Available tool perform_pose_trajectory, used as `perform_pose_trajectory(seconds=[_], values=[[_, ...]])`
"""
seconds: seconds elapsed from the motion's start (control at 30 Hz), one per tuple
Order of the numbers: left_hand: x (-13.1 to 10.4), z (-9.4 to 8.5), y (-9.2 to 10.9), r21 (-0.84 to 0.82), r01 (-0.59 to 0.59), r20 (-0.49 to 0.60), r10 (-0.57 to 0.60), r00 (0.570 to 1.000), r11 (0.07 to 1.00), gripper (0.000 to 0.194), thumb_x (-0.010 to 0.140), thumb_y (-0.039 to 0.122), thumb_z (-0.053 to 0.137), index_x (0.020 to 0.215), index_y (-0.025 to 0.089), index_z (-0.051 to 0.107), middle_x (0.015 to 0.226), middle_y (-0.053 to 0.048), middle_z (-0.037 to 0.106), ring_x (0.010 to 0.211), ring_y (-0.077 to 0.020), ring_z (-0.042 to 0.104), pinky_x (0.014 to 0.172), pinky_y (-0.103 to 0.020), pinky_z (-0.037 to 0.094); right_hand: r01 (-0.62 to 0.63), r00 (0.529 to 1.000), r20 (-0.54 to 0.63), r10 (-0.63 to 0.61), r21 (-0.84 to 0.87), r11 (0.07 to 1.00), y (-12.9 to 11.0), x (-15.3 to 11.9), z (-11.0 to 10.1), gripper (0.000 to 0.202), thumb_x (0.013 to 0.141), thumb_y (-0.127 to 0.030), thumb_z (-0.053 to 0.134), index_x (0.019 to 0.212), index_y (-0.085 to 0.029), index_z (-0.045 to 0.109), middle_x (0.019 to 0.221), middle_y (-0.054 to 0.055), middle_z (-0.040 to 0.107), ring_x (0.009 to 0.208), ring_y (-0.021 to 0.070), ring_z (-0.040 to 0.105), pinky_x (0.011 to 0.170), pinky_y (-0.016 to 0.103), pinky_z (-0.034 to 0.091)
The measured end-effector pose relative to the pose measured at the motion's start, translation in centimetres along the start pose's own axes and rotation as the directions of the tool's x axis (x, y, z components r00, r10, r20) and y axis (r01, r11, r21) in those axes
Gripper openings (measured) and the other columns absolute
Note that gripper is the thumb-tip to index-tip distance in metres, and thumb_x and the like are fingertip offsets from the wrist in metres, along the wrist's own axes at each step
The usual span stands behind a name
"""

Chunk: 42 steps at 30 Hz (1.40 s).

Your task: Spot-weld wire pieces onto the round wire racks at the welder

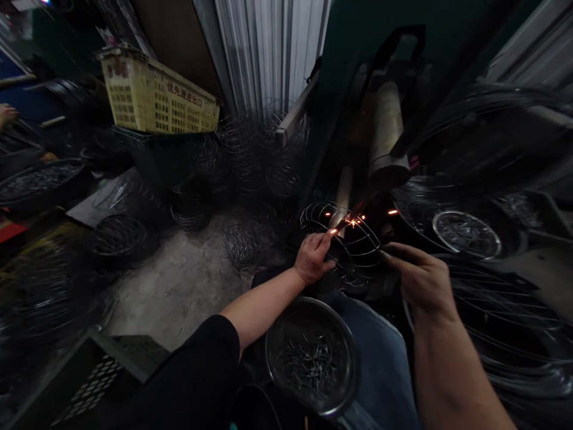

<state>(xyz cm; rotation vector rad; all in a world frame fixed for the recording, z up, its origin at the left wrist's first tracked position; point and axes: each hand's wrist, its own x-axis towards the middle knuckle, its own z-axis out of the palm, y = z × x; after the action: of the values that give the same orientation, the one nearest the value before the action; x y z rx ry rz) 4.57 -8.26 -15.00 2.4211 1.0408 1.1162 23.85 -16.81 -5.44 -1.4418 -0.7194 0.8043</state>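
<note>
A round frame of bent wire (pixel 363 264) is held under the electrode of a welding machine (pixel 388 128), and orange sparks (pixel 353 222) fly where they meet. My left hand (pixel 313 258) is closed at the frame's near left side, fingertips close to the sparks; whether it also pinches a small wire piece, I cannot tell. My right hand (pixel 425 278) pinches the frame's right edge between thumb and fingers. Below my hands, a round metal bowl (pixel 333 412) with many short wire pieces (pixel 308 364) rests by my leg in jeans.
A yellow plastic crate (pixel 183 104) sits on a dark bin at the back left. Stacks of wire frames (pixel 242 242) stand on the concrete floor (pixel 165 286). At right are a bowl of small metal parts (pixel 468 235) and wire hoops. A green crate (pixel 94 382) stands front left. Another person's hand (pixel 6 113) shows far left.
</note>
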Motion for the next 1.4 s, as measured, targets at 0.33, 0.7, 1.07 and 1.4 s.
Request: perform_pose_trajectory(seconds=[0.33, 0.7, 1.07, 1.4], values=[[-0.7, -0.4, 0.1, -0.051, 0.034, -0.032, -0.036, 0.999, 0.998, 0.074, 0.075, 0.026, 0.076, 0.144, 0.014, 0.051, 0.129, -0.015, 0.062, 0.118, -0.0277, 0.060, 0.106, -0.044, 0.051, -0.024, 1.000, -0.009, 0.024, -0.089, 0.996, -1.3, -0.6, 0.2, 0.050, 0.032, -0.047, 0.099, 0.071, -0.022, 0.078, 0.071, 0.002, 0.074, 0.061, 0.0185, 0.067, 0.054, 0.029, 0.057], [-0.6, 0.2, 0.1, -0.086, 0.036, -0.038, -0.039, 0.998, 0.996, 0.075, 0.075, 0.028, 0.077, 0.144, 0.014, 0.052, 0.129, -0.016, 0.063, 0.118, -0.0284, 0.060, 0.107, -0.047, 0.050, -0.053, 0.998, -0.034, 0.054, 0.027, 0.998, -1.2, -0.8, 0.3, 0.048, 0.030, -0.041, 0.099, 0.069, -0.022, 0.078, 0.067, 0.001, 0.072, 0.056, 0.0164, 0.065, 0.052, 0.028, 0.056], [0.3, -0.5, 0.3, -0.167, 0.174, -0.064, -0.187, 0.980, 0.971, 0.085, 0.065, 0.028, 0.086, 0.143, 0.015, 0.052, 0.135, -0.016, 0.063, 0.122, -0.0299, 0.060, 0.110, -0.049, 0.048, 0.013, 0.999, 0.049, -0.008, -0.100, 0.995, -2.7, 1.3, 2.4, 0.046, 0.038, -0.048, 0.097, 0.071, -0.022, 0.078, 0.066, 0.002, 0.072, 0.057, 0.0183, 0.066, 0.051, 0.028, 0.055], [-0.3, -0.3, 0.5, -0.361, 0.208, -0.114, -0.265, 0.958, 0.909, 0.098, 0.058, 0.034, 0.093, 0.143, 0.013, 0.050, 0.134, -0.017, 0.063, 0.122, -0.0305, 0.061, 0.108, -0.047, 0.051, -0.148, 0.975, 0.157, 0.159, -0.076, 0.986, -2.8, 0.0, -0.5, 0.053, 0.035, -0.045, 0.100, 0.077, -0.021, 0.079, 0.066, 0.003, 0.072, 0.057, 0.0212, 0.067, 0.052, 0.031, 0.057]])
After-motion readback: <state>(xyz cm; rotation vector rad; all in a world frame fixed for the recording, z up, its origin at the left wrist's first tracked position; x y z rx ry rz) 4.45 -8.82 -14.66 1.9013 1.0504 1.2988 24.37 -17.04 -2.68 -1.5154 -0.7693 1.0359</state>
